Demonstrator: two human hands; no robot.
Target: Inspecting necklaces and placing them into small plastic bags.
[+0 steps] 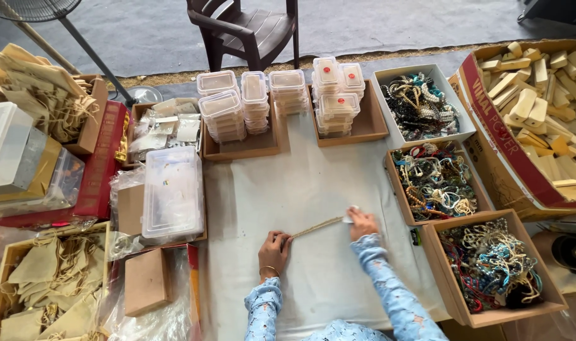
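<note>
Holding a thin, beaded, beige-gold strand of jewellery (317,227) stretched between both hands, you have it lying low over the pale grey cloth work surface (300,183), which serves as the landmark here. Your left hand (274,248) is closed in a pinch on the strand's near end, toward the near edge of the cloth, a thin bangle on its wrist. Your right hand (362,223) is closed on the far end, slightly farther up the cloth and to the right, with a small white tag or scrap showing at its fingertips; what that scrap is cannot be told. The strand runs taut and slanted, rising from left to right. Both sleeves are light blue lace. Along the cloth's right edge stand three open cardboard boxes of tangled bead necklaces (434,183), and a white box of the same kind sits at the cloth's far right corner. At the far edge of the cloth, stacks of small clear plastic lidded containers (256,101) rest in shallow brown cardboard trays. On the cloth's left edge lies a larger clear plastic lidded box (172,189), with a plain brown cardboard box (147,281) nearer you. Beyond that, left of the cloth, beige drawstring cloth pouches (48,284) fill an open carton.
</note>
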